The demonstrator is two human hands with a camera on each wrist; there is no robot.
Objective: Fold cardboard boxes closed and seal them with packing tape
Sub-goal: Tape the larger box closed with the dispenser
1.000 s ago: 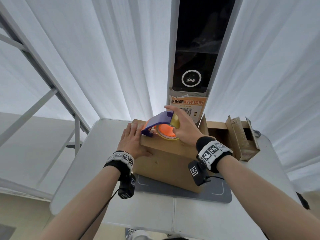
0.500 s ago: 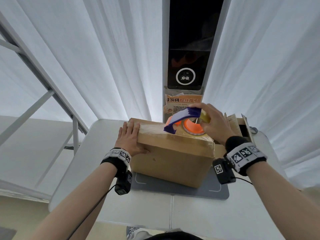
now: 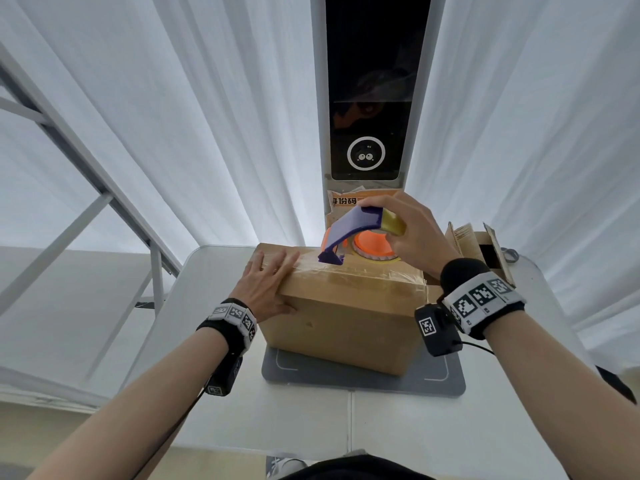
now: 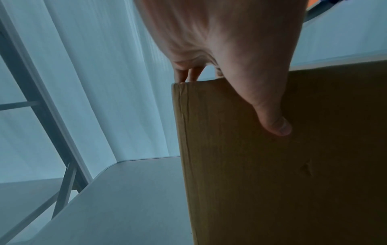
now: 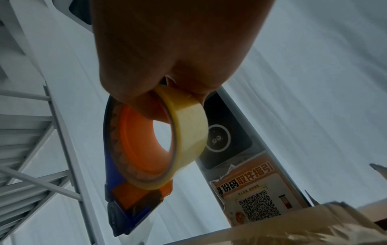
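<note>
Everything here is placed relative to the closed cardboard box (image 3: 346, 317), which stands on a grey mat (image 3: 446, 381) on a white desk (image 3: 214, 282).

Far left of the box, a grey metal frame (image 3: 104, 199) slants in front of white curtains.

At the box's left end, the left hand (image 3: 266, 289) lies flat, fingers straight across the top panel and thumb down the near face. The left wrist view shows the fingertips (image 4: 187, 74) reaching over the top edge. This grip is relaxed and pressing, not curled round anything; it seems to steady the box.

Along the top of the box, a strip of clear packing tape (image 3: 332, 270) runs lengthwise over the folded flaps, shiny and slightly wrinkled. The flaps look shut and the main seam taped, so this box appears close to done. What is likely left is cutting the tape free and smoothing its end.

Above the right half of the top, the right hand (image 3: 412, 237) is clamped on a tape dispenser (image 3: 360, 237), blue-framed with an orange hub and a yellowish roll, with its blade end pointing down toward the top. Whether tape joins it to the box cannot be told.

Behind the box stands a dark kiosk screen (image 3: 370, 98) with an orange notice. To the right, a second cardboard box (image 3: 481, 247) sits with flaps open, not yet sealed.
</note>
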